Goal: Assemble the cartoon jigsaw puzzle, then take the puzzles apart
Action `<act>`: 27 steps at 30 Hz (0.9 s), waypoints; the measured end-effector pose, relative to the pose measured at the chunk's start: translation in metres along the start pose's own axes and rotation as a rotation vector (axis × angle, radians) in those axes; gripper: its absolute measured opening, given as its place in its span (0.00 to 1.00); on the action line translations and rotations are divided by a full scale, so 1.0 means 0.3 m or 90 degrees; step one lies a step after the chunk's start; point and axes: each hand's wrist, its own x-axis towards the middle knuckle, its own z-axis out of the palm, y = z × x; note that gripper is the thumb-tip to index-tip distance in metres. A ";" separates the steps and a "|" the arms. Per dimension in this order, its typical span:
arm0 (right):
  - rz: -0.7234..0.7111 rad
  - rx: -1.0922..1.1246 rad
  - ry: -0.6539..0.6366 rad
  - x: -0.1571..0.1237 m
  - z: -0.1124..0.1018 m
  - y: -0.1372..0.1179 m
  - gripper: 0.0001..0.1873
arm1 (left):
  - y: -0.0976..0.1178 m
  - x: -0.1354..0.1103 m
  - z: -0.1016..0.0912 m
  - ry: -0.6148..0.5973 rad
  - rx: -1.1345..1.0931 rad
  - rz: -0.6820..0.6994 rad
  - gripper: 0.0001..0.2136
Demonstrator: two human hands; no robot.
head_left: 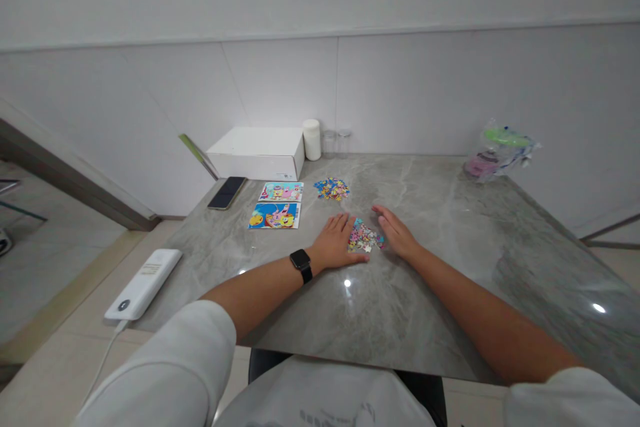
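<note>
A small heap of multicoloured jigsaw puzzle pieces [365, 235] lies on the grey marbled table between my hands. My left hand [336, 242], with a black watch on its wrist, rests palm down at the heap's left side, thumb apart from the fingers. On the right side, my right hand [397, 232] stands on its edge with the fingers stretched out, touching or very near the pieces. Neither hand grips anything. Farther back is a second heap of blue and yellow puzzle pieces [332, 189]. Two cartoon picture cards [275, 216] lie to its left, one behind the other.
A white box [255, 152], a white bottle [311, 140] and two clear jars [343, 144] stand along the wall. A phone [227, 193] lies left of the cards. At the left edge sits a white power bank [145, 283] with a cable. A plastic bag [500, 152] stands back right.
</note>
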 end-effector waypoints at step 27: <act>-0.081 -0.409 -0.144 -0.011 -0.154 0.121 0.51 | 0.051 0.419 0.124 0.078 0.019 0.099 0.33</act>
